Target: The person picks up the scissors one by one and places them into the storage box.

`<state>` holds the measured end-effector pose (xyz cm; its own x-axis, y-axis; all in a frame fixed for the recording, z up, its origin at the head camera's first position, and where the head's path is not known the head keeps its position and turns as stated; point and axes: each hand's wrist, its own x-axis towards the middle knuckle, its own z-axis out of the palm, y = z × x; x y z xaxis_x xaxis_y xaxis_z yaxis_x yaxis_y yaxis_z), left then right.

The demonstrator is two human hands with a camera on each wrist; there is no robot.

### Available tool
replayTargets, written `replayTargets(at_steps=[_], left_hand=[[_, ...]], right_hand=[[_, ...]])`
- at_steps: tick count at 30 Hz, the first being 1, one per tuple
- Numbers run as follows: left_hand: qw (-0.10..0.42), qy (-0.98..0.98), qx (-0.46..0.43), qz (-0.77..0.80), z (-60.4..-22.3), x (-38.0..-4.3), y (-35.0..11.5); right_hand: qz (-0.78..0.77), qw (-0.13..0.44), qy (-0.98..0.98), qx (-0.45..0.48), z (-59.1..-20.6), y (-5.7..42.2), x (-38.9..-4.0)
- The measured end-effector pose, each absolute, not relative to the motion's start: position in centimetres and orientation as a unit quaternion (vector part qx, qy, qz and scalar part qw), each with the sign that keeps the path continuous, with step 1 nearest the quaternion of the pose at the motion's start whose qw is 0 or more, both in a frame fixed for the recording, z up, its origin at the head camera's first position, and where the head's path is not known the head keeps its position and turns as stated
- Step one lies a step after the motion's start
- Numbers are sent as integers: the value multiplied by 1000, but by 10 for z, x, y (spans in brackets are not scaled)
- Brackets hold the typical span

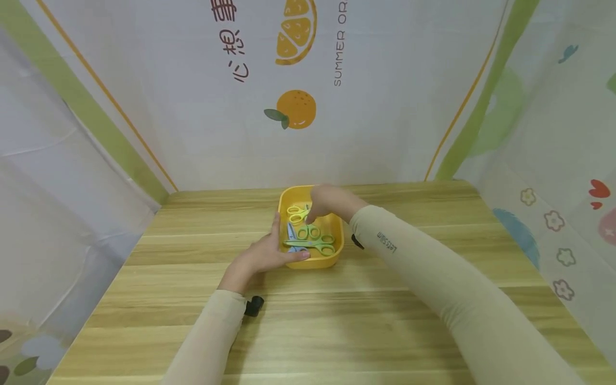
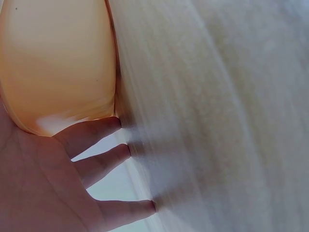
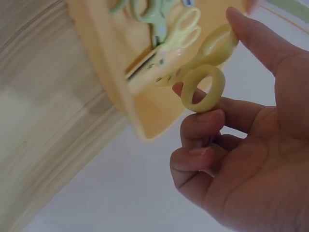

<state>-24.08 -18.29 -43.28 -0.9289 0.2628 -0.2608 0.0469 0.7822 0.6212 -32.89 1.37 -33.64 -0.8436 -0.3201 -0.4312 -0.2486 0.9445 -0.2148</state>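
A yellow tray (image 1: 308,263) holds several small scissors. My left hand (image 1: 262,254) spans its near left corner, thumb along the front rim and fingers down the left side. In the left wrist view, those fingers are extended, their tips at the tabletop. My right hand (image 1: 332,199) is over the tray's far right part. Close up, the right hand (image 3: 251,130) holds yellow scissors (image 3: 195,67) by the handle loops, blades pointing into the tray. Green scissors (image 1: 310,244), blue scissors (image 1: 291,231) and pale yellow scissors (image 3: 174,42) lie inside.
The tray stands near the back edge of a wooden table (image 1: 192,240). Behind it hangs a white cloth (image 1: 385,123) printed with oranges. Another patterned cloth (image 1: 544,224) hangs at the right.
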Motion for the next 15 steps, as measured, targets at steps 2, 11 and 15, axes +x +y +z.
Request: replayTargets(at_steps=[2,11,15], left_hand=[[168,928,84,320,-433,-241,-182],[165,929,86,321,-433,-241,-182],[162,928,88,323,-433,-241,-182]], right_hand=[[-81,238,957,-144,-340,17,-330],[-72,258,952,-145,-348,26,-332],[-71,256,953,-143,-345,28,-332]])
